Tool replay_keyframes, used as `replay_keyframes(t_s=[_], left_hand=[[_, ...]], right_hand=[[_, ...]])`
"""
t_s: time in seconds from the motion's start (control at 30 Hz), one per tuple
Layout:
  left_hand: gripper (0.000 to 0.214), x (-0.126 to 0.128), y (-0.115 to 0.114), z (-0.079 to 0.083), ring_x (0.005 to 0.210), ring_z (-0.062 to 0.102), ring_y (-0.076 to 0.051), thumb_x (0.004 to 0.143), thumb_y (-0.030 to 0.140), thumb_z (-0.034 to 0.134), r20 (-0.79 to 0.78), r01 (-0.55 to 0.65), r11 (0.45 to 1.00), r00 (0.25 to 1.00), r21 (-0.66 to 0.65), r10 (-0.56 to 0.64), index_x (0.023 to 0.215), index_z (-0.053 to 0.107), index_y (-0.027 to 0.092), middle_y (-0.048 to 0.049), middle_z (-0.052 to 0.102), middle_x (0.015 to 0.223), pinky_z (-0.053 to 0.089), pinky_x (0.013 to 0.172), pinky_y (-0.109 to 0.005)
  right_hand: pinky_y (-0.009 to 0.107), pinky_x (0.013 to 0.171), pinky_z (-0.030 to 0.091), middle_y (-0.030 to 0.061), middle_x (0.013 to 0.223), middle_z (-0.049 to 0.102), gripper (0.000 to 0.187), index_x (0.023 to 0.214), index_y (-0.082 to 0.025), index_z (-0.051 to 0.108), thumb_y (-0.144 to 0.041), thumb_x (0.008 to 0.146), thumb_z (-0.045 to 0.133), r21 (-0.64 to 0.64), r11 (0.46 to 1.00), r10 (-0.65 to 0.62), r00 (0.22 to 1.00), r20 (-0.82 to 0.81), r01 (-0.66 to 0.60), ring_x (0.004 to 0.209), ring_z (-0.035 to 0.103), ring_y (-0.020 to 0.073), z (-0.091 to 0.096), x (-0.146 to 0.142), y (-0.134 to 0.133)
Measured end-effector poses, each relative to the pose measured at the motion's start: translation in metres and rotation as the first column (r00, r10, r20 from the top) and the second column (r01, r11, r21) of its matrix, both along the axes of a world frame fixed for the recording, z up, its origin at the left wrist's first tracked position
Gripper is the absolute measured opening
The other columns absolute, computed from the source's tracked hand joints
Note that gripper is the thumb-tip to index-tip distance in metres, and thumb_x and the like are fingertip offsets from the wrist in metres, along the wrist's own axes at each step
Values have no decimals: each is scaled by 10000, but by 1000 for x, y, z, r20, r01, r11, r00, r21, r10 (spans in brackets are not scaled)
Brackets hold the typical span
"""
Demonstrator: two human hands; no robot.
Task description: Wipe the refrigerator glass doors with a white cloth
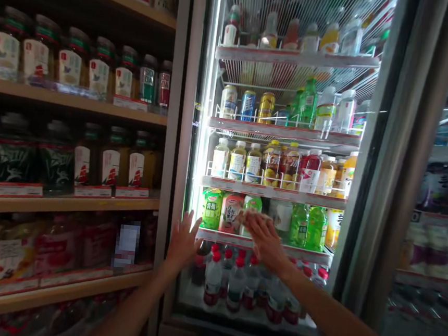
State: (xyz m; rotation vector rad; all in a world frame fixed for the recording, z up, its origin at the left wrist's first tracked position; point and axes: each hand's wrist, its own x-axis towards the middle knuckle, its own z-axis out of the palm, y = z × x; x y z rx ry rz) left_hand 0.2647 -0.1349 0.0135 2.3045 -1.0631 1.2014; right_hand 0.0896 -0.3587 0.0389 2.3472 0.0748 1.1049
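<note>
I face an open drinks fridge point(285, 131) with wire shelves of bottles and cans. My left hand point(183, 240) is open, fingers spread, against the fridge's left frame beside the lower shelf. My right hand point(264, 234) reaches into that shelf and its fingers close around a bottle point(252, 206) with a green label, between a pink-labelled bottle point(231, 213) and a white bottle point(282, 215). A green bottle point(212, 209) stands at the left end. Below them stand several water bottles with red caps point(236, 284).
The fridge door point(396, 151) hangs open to the right, and a second fridge lies behind it. Wooden shelves point(64, 203) on the left carry rows of jars and bottles with price tags. Upper fridge shelves hold cans point(248, 105) and juice bottles.
</note>
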Motion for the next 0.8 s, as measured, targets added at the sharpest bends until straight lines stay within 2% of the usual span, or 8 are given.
replay_keyframes(t_s=[0.07,0.1,0.27,0.4,0.47,0.6,0.67,0.8], left_hand=[[534,2,5,-3,1356,215,-305,817,277,511,-12,-11,1000,1000,-10,11,1332,410,181,-141,258,1464,273,1062,-523],[537,3,7,-4,1356,216,-306,817,278,508,-21,-11,1000,1000,-6,11,1335,406,179,-142,259,1463,276,1061,-520],[534,5,19,-3,1354,227,-297,811,252,499,-52,-25,1000,998,12,25,1330,405,168,-147,269,1459,273,1066,-505],[545,8,25,3,1355,227,-291,807,238,495,-70,-46,998,997,-32,43,1333,385,143,-163,248,1464,279,1065,-504],[554,9,28,5,1356,224,-292,805,236,495,-67,-61,996,996,-62,56,1337,372,141,-161,247,1465,277,1066,-507],[534,13,37,5,1363,204,-288,819,255,473,-38,-67,995,997,-73,65,1332,374,140,-153,248,1467,267,1071,-505],[523,16,41,5,1359,217,-288,826,266,463,-43,-77,994,996,-71,74,1327,381,141,-155,256,1464,268,1069,-504],[551,19,44,10,1350,235,-302,828,279,460,-75,-101,989,993,-106,94,1343,354,113,-183,259,1455,275,1063,-508]], right_hand=[[520,1097,186,66,1472,275,640,1405,-156,307,-110,776,418,84,996,-50,993,108,41,1372,159,275,18,11,9],[522,1097,183,71,1470,280,635,1400,-148,316,-109,774,418,93,995,-51,991,121,40,1374,150,278,20,15,13],[497,1088,221,70,1427,366,625,1363,-150,380,-123,745,469,-80,990,106,990,-98,-114,1344,243,264,-1,30,29],[517,1104,154,70,1458,306,615,1386,-146,347,-154,779,450,58,996,63,998,31,-64,1367,173,283,31,51,47],[539,1099,142,78,1473,270,615,1389,-117,336,-156,785,442,113,992,57,997,53,-63,1373,137,303,41,59,57],[494,1099,197,82,1426,365,593,1372,-103,359,-132,785,438,10,979,203,961,-190,-205,1344,238,267,14,66,68],[475,1101,211,82,1408,394,578,1358,-97,378,-128,785,440,-22,968,238,940,-244,-250,1333,263,254,7,72,73],[544,1096,169,89,1452,315,625,1388,-96,320,-88,772,420,30,978,207,975,-84,-205,1358,188,288,38,94,93]])
